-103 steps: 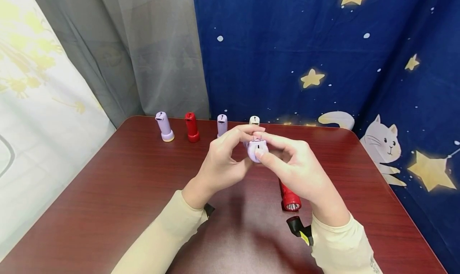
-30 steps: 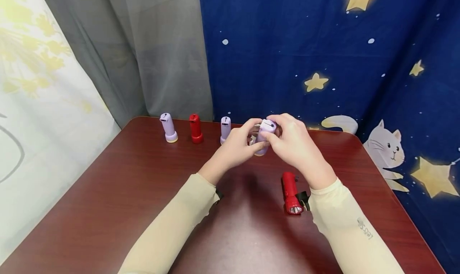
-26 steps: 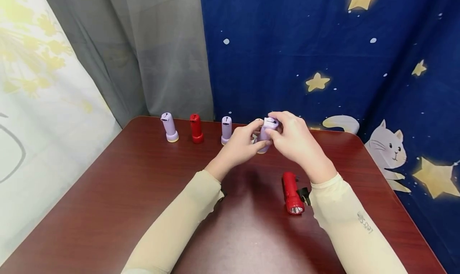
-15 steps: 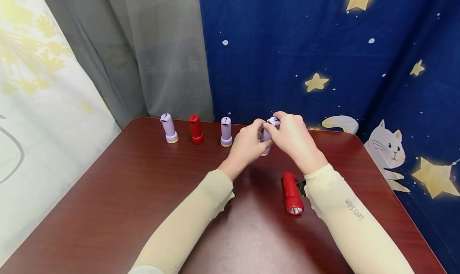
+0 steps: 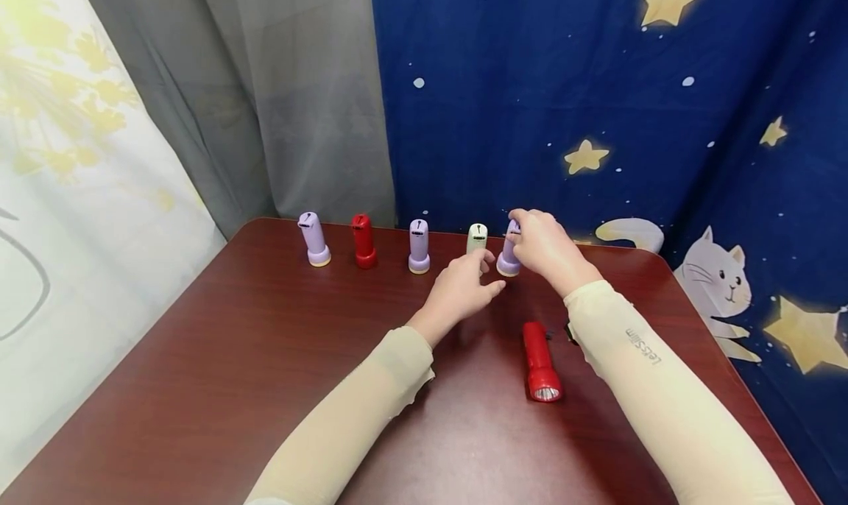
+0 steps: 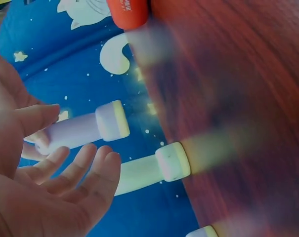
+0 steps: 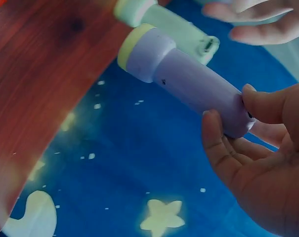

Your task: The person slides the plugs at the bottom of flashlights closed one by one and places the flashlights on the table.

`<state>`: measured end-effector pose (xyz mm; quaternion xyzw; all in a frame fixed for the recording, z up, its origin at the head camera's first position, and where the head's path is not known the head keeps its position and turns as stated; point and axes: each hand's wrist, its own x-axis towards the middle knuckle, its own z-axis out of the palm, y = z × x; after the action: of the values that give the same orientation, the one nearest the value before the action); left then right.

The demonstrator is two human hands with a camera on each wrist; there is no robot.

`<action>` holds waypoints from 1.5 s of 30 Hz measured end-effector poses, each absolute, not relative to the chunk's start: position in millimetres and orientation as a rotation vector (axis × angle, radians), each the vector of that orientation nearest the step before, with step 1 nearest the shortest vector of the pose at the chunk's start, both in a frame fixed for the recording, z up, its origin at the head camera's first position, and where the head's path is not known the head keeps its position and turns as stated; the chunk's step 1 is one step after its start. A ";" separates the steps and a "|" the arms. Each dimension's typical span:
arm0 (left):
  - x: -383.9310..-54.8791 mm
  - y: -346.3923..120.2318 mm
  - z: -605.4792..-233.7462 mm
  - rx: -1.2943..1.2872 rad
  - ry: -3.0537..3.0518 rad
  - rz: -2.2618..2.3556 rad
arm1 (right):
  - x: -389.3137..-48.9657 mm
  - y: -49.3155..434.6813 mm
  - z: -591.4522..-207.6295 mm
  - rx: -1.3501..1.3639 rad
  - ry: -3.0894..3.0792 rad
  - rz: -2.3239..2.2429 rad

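Observation:
My right hand pinches a lavender flashlight by its tail end, between thumb and fingers. In the head view this flashlight stands upright, its yellow-rimmed head down at the table, just right of a pale green flashlight. My left hand is open in front of the pale green flashlight, hiding its lower part. The left wrist view shows the left fingers spread and apart from the lavender flashlight, overlapping the pale green one.
Along the back edge of the brown table stand a lavender flashlight, a red one and another lavender one, all heads down. A red flashlight lies near the right forearm. Curtains hang close behind the table.
Both hands handled the lavender flashlight, its plug prongs showing at first and later out of sight. It has moved right and down to the row's end. The left hand has let go.

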<state>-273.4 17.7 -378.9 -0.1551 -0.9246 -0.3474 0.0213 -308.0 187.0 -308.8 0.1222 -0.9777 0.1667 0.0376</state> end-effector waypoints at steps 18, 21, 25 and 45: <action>-276.4 -23.7 -365.0 -0.388 -2.758 -1.210 | -333.8 217.1 -338.2 0.415 -3.063 0.430; -275.5 -24.8 -367.3 -0.390 -2.771 -1.197 | -332.1 217.5 -341.4 0.434 -3.070 0.417; -274.5 -26.3 -369.6 -0.406 -2.798 -1.168 | -332.0 218.6 -345.1 0.454 -3.067 0.397; -272.9 -28.9 -370.3 -0.409 -2.805 -1.160 | -326.0 222.5 -348.0 0.485 -3.041 0.390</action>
<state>-272.9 -28.9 -370.3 -0.1334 -0.9151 -0.3784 0.0395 -326.0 222.5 -348.0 0.1562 -0.9795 0.1257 0.0189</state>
